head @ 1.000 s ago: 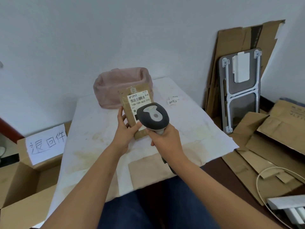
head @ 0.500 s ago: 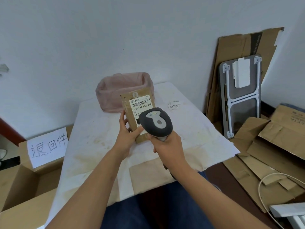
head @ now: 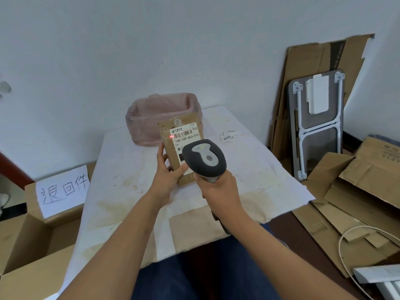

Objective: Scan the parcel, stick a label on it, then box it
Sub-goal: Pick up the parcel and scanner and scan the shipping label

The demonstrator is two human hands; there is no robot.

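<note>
browns, whites and 1 red line

the parcel (head: 173, 146) is kraft brown with a white shipping label (head: 185, 135) printed in black bars and digits, crossed by a thin red scan line (head: 172, 136). the scanner (head: 204, 161) is dark grey with a pale grey centre strip. the tabletop (head: 129, 169) is white with yellowish stains. the bin liner (head: 151, 118) is translucent pink. the open box (head: 32, 245) is brown, and its white sign (head: 62, 190) carries black handwriting.

Both bare forearms reach forward from the lower edge of view. The left hand (head: 167, 174) grips the parcel (head: 181, 146) upright, thumb across its face, fingers along its left edge. The right hand (head: 218, 189) is closed around the scanner (head: 204, 160) handle, head aimed at the parcel.
</note>
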